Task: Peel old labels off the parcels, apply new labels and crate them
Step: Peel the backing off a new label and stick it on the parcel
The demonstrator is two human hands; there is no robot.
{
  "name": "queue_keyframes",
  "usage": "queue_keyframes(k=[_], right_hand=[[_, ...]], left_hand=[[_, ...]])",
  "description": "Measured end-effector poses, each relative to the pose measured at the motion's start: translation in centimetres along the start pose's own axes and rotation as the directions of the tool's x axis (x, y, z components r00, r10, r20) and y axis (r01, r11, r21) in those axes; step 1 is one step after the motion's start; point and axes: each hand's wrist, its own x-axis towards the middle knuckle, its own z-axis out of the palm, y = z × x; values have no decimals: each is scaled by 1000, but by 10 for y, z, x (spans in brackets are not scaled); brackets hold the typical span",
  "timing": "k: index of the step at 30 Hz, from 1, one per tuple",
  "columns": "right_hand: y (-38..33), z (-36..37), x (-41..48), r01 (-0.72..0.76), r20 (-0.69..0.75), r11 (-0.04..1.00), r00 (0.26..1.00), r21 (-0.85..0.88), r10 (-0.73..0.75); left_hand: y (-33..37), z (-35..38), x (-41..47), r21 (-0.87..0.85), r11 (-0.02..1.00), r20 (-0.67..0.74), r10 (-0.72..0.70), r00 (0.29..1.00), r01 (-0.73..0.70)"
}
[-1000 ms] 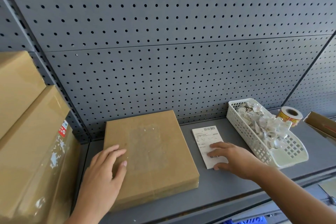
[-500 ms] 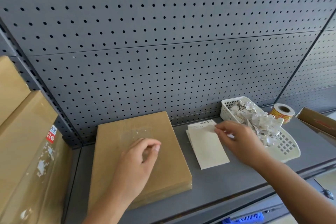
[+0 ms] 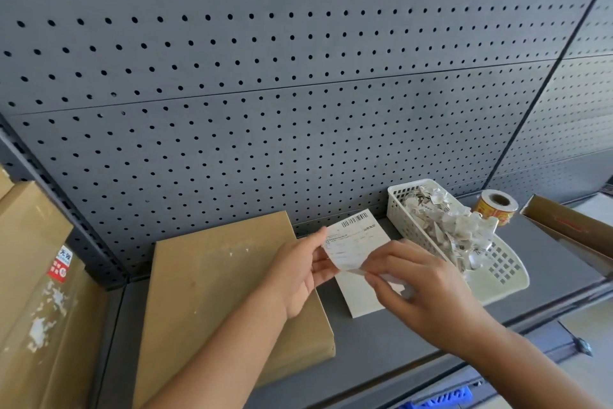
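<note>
One printed label [image 3: 356, 241], barcode at its upper edge, is held up just above the shelf [image 3: 381, 352], between the parcel and the basket, its lower end curling off one blank backing sheet [image 3: 361, 299]. The left hand [image 3: 298, 276] grips the label's left edge between thumb and fingers; the right hand [image 3: 424, 292] pinches the backing sheet where the two part. One flat brown parcel [image 3: 215, 292] lies on the shelf under the left wrist, with faint pale residue on its top. To the right, one white perforated basket [image 3: 497, 286] holds a heap of crumpled label scraps [image 3: 454, 229]; one sticker roll [image 3: 496, 206] stands just behind it. One open carton [image 3: 570, 226] shows at the right edge. At least two stacked cartons [image 3: 30, 242] stand at the left, one bearing a red sticker [image 3: 59, 267]. A grey pegboard [image 3: 298, 77] backs the shelf.
</note>
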Motion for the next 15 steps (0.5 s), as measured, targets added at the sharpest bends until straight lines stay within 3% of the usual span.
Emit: queue_keyframes(k=[5,11,15], right_hand=[[5,-5,-9,-34,228,996,974,77,15],[23,-1,15,-12,19,984,1000,-178,15],[26,8,31,-10,33,938,999,-347,23]], left_hand=[[-4,3,2,115,987,-66,116,991,-108],[-10,9,-5,253,943,10,220,975,-215],[-11,13,-12,273,926,95,244,965,-261]])
